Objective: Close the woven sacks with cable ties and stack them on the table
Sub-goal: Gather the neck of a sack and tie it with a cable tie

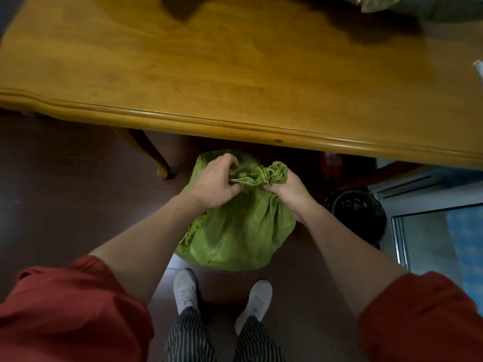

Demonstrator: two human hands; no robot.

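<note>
Head view, looking down past my two forearms. The green woven sack (235, 231) stands on the dark floor (65, 192) just ahead of my shoes (185, 288), its far side tucked under the near edge of the wooden table (235, 74). Both hands meet at its top. The left hand (214, 184) has its fingers curled into the gathered neck (251, 176) from the left. The right hand (290, 189) is closed round the same neck from the right, with the frilled mouth of the sack bunched above its fist. The twisted neck runs roughly left to right between the two fists, so its long axis lies across my body and each hand holds one end; neither is clearly the nearer. I see no cable tie in either hand or around the neck, so I judge the sack gathered but not yet fastened. The sack bulges full and rounded, but its contents are hidden by the weave. The table top lies above and beyond the hands, so the lift, when it comes, goes up and forward over the moulded edge. A black bin (355, 215) with a dark liner stands on the floor to the right, near the sack; what is inside I cannot make out. A pale strip (478, 67) at the table's right edge is too cropped to identify.
</note>
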